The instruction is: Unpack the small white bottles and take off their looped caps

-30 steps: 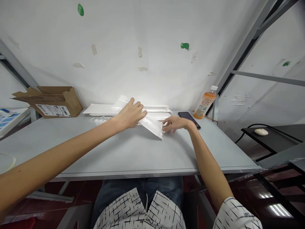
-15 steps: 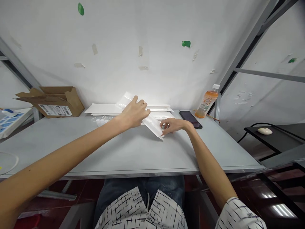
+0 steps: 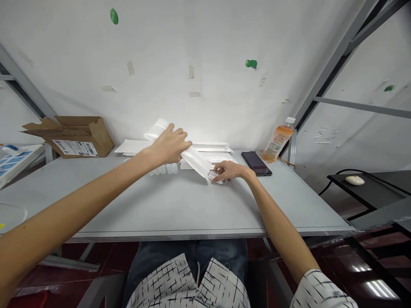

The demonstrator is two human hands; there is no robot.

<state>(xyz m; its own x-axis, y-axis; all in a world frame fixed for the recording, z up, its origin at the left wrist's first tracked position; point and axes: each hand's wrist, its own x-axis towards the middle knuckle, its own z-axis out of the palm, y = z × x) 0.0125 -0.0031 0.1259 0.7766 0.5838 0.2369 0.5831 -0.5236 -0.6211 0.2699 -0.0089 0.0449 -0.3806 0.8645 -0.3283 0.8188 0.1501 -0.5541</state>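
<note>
My left hand (image 3: 171, 145) is closed over the middle of a long white translucent plastic sleeve (image 3: 197, 161), which slants down to the right above the table. At the sleeve's lower end, my right hand (image 3: 226, 170) pinches a small clear, shiny cylindrical piece (image 3: 212, 176). Whether that piece is partly inside the sleeve I cannot tell. Below my left wrist lie several small white translucent pieces (image 3: 163, 169), partly covered by the arm. Flat white boards or cartons (image 3: 212, 147) are stacked behind both hands, against the wall.
An opened cardboard box (image 3: 80, 137) stands at the back left of the grey table (image 3: 180, 209). On the right are a dark phone (image 3: 256, 164) and a bottle of orange drink (image 3: 278, 140). Farther right, a white mouse (image 3: 354, 180) rests on a black shelf.
My left hand and the sleeve have shifted left. The shiny piece now shows between the sleeve's lower end and my right hand. More of the small white pieces are visible.
</note>
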